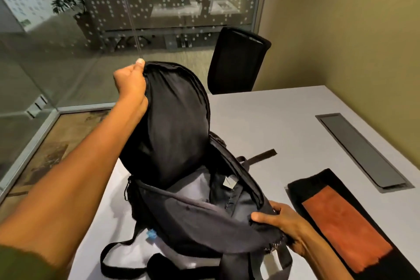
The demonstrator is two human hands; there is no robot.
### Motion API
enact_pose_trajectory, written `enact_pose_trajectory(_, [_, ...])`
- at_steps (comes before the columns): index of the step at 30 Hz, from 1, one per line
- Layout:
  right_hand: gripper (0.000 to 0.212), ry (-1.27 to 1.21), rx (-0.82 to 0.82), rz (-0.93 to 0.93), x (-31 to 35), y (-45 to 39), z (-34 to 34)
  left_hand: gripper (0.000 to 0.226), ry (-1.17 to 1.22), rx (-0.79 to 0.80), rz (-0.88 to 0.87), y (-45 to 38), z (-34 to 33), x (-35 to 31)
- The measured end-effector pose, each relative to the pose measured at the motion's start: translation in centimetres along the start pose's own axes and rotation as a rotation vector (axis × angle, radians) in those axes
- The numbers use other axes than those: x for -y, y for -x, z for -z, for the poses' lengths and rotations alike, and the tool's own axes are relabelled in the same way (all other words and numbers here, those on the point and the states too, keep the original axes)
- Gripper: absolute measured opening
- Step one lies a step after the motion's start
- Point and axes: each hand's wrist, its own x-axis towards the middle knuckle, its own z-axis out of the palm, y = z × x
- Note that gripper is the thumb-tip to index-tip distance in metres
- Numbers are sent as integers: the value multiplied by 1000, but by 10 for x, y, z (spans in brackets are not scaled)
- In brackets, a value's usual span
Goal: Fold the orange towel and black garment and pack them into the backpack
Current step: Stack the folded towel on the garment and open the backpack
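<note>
- Holding the mouth of the black fabric backpack (181, 218) open, both hands were busy: the left hand (130, 84) gripped the raised top flap with fingers curled round its edge, lifted well above the pale grey counter (261, 120).
- The right hand (280, 223) pinched the near rim of the opening, thumb on top and fingers curled beneath, pulling it toward the person.
- Just to the right of that hand lay the folded black garment (304, 186), a long flat strip, with the folded orange towel (345, 229) stacked on top of it.
- The stack's long axis ran from the far left to the near right, roughly alongside the backpack.
- The right hand was plainly the nearer one; the stack sat just beside it, apart from the bag.
- Judging from this, the right hand would need to let go of the rim to fetch the stack while the left kept the flap up.
- The grey-lined compartment looked empty.
</note>
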Motion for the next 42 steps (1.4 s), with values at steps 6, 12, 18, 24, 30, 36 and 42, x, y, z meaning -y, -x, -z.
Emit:
enact_pose_trajectory(6, [30, 79, -145, 229, 25, -42, -11, 46, -118, 83, -130, -5, -32, 1])
enact_pose_trajectory(12, [27, 179, -112, 357, 49, -75, -13, 39, -233, 171, -191, -7, -21, 47])
enact_pose_trajectory(18, [31, 207, -109, 340, 13, -74, -1, 46, -314, 257, -206, -4, -15, 48])
enact_pose_trajectory(24, [49, 248, -138, 383, 16, -66, -3, 42, -310, 347, -166, 15, -14, 50])
enact_pose_trajectory(30, [112, 1174, -454, 402, -12, -48, 96, 40, -285, 376, -145, 33, -20, 64])
enact_pose_trajectory(36, [104, 1482, -674, -100, -58, -28, 143, 43, -274, 384, -117, 38, -19, 69])
enact_pose_trajectory(42, [114, 1225, -618, -192, -70, -37, 144, 41, -289, 359, -106, 48, -19, 73])
